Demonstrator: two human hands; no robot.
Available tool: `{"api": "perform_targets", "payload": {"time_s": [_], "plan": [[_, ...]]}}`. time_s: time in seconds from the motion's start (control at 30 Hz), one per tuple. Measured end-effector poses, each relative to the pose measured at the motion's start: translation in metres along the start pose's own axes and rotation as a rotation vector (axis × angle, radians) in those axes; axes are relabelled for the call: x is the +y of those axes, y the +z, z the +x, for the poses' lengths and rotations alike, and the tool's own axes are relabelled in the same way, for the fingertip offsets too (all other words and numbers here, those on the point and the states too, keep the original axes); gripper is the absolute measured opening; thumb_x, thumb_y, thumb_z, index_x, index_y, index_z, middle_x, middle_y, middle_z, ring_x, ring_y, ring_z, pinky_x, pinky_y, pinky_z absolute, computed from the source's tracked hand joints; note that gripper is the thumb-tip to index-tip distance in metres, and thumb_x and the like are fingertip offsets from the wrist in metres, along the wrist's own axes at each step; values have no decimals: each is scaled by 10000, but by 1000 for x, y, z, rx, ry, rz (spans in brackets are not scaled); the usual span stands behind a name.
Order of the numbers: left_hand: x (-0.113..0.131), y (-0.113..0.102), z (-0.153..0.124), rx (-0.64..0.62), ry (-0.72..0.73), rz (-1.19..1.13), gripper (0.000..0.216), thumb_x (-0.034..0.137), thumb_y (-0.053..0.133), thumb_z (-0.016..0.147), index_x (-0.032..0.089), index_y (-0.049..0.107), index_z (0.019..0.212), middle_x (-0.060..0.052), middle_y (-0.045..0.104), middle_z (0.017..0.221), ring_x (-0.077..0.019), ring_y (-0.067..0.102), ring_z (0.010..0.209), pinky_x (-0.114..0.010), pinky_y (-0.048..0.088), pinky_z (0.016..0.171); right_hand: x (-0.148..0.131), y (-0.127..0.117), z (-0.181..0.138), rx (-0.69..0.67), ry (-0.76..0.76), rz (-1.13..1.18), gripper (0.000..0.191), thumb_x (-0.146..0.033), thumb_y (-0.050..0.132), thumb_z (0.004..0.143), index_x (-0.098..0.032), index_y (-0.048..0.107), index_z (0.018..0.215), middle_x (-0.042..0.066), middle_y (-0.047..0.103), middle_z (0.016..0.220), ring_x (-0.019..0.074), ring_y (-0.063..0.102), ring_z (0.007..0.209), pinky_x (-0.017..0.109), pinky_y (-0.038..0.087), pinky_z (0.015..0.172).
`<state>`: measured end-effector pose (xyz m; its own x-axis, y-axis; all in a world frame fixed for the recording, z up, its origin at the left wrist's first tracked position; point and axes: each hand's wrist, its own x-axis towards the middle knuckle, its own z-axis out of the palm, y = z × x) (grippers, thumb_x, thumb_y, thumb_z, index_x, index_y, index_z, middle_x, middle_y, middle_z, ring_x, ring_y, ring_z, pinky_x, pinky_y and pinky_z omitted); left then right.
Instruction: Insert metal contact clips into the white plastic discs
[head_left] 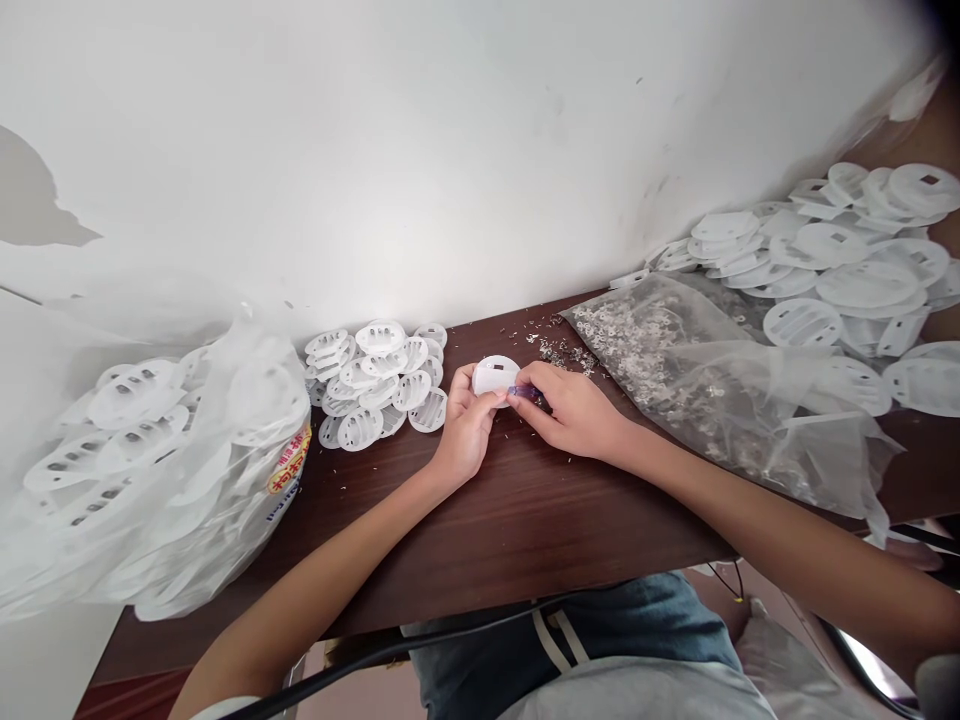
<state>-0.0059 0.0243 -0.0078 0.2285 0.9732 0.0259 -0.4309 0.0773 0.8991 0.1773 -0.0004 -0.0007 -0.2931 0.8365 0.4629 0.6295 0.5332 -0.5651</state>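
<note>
Over the middle of the table, my left hand grips a round white plastic cover by its lower left edge. A small dark rectangular slot shows in the cover. My right hand is closed on a small purple tool, its near end against the cover's lower right edge beside my left thumb. The tool's exact kind cannot be made out. Behind my right hand lies a scatter of tiny metal pieces. Left of my left hand is a heap of round white covers with dark fittings in their slots.
A clear plastic bag full of similar covers stands at the left. To the right, a clear bag of small metal parts lies before a large pile of white covers. The brown table meets a white wall behind.
</note>
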Motion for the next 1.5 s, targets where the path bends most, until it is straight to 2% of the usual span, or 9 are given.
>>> {"api": "perform_targets", "payload": {"time_s": [0.17,0.3,0.47,0.63,0.93,1.23,1.37,1.5], "plan": [[0,0,0,8,6,-13,375,209,872,792,239,638,1083,-3,705,1067,-141,663,978,-276,536,892,1,0,-1,-1,-14,-7,149,-368,531,1082,-226,572,1095,77,729,1026,232,682,877,342,469,747],[1,2,0,65,23,-27,416,255,900,799,253,621,1107,-1,712,1088,-152,677,1023,-308,551,940,1,-2,0,4,-15,-21,163,-370,554,1069,-229,597,1139,83,742,1098,234,688,904,352,481,778],[0,3,-1,115,83,51,470,308,935,780,269,622,1128,-3,711,1138,-166,678,1084,-326,550,987,1,-4,2,-5,29,-127,265,-372,420,1124,-214,630,1091,87,730,1030,235,664,894,347,451,743],[-6,0,-4,146,169,185,427,328,900,835,272,629,1160,-13,712,1138,-155,675,1062,-287,539,967,-1,-5,2,-15,20,-231,317,-382,417,1126,-200,670,1066,89,702,946,231,636,826,346,392,670],[-8,1,-6,171,202,248,421,342,890,844,280,624,1164,-19,696,1163,-165,675,1062,-285,549,949,-3,-4,2,-3,34,-286,332,-390,443,1122,-206,701,1025,94,694,904,223,616,772,343,331,608],[-5,2,-10,187,268,435,368,352,841,895,258,592,1149,-32,656,1146,-169,646,1037,-276,546,885,-7,12,-5,13,33,-381,376,-350,375,1145,-191,691,1019,109,678,892,224,596,723,357,337,603],[-6,3,-13,223,299,504,338,357,847,887,254,628,1123,-37,642,1125,-182,618,1005,-277,519,828,-11,17,-5,18,55,-413,399,-343,373,1145,-182,685,955,115,664,869,220,569,675,362,292,572],[-5,6,-18,209,303,573,273,359,817,915,262,649,1107,-28,623,1061,-177,580,930,-288,480,806,-12,17,-4,12,87,-460,399,-344,383,1144,-171,680,942,122,666,860,217,569,661,368,238,548]]}}
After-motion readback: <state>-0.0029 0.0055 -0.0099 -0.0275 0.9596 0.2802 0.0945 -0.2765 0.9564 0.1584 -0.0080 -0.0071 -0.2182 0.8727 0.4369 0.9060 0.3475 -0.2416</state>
